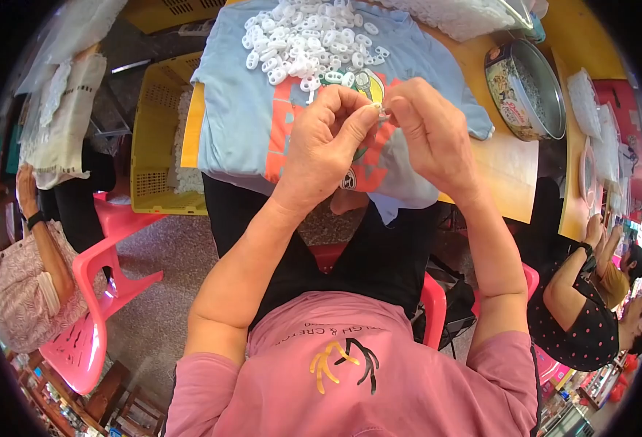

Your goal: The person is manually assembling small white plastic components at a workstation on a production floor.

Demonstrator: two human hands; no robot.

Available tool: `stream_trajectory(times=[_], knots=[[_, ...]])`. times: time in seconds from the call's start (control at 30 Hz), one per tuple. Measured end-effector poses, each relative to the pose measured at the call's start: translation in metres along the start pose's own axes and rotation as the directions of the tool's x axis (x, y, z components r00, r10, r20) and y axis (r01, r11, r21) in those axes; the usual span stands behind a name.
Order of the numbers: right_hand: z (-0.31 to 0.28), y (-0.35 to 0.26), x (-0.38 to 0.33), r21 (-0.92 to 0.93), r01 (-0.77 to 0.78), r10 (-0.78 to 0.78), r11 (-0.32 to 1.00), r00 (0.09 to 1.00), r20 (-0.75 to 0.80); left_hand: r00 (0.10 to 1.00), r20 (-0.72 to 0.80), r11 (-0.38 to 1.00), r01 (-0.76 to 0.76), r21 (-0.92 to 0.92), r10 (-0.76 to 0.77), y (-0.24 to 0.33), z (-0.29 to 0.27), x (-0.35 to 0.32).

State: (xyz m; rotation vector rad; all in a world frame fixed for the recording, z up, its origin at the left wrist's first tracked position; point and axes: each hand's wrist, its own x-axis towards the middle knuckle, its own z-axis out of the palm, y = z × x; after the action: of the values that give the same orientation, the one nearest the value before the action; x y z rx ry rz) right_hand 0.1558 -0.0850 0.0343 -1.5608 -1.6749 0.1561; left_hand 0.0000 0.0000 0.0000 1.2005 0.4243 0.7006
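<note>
Over the blue cloth on the table, the left hand pinches a small whitish piece, mostly hidden, between its fingers. The right hand curls close beside it, its hold impossible to tell. Beyond, a white plastic heap is cut off above.

The person is wearing a pink T-shirt, its soft fabric creasing across the front. Short, loose sleeves are covering the upper arms. On the chest, a branching graphic is showing one golden-yellow half and one black half, with a line of small dark lettering curving nearby. Black trousers are covering the legs. The left grip and right grip are showing bare.
</note>
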Motion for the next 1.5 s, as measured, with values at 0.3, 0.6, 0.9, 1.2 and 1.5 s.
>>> stream_trajectory(times=[0.3, 0.6, 0.9, 1.2, 1.5], knots=[[-0.020, -0.006, 0.008, -0.172, 0.150, -0.123, 0.974, 0.980, 0.155, 1.000, 0.023, 1.000, 0.004, 0.007, -0.004, 0.000, 0.001, -0.003], [-0.007, -0.001, -0.001, -0.141, 0.154, -0.136, 0.978, 0.982, 0.128, 0.997, 0.069, 1.000, 0.017, 0.000, -0.017, 0.002, 0.001, -0.005], [0.010, 0.002, -0.007, -0.042, 0.138, -0.138, 0.990, 0.990, -0.011, 0.998, 0.043, 0.998, 0.053, -0.038, -0.052, 0.000, 0.001, -0.005], [0.021, 0.005, -0.007, -0.021, 0.148, -0.149, 0.989, 0.986, -0.071, 0.999, -0.039, 1.000, 0.018, -0.011, -0.018, -0.003, 0.004, -0.005], [0.015, -0.002, -0.008, -0.095, 0.189, -0.197, 0.977, 0.977, -0.085, 0.999, -0.052, 1.000, -0.007, 0.019, 0.008, 0.000, 0.007, -0.011]])
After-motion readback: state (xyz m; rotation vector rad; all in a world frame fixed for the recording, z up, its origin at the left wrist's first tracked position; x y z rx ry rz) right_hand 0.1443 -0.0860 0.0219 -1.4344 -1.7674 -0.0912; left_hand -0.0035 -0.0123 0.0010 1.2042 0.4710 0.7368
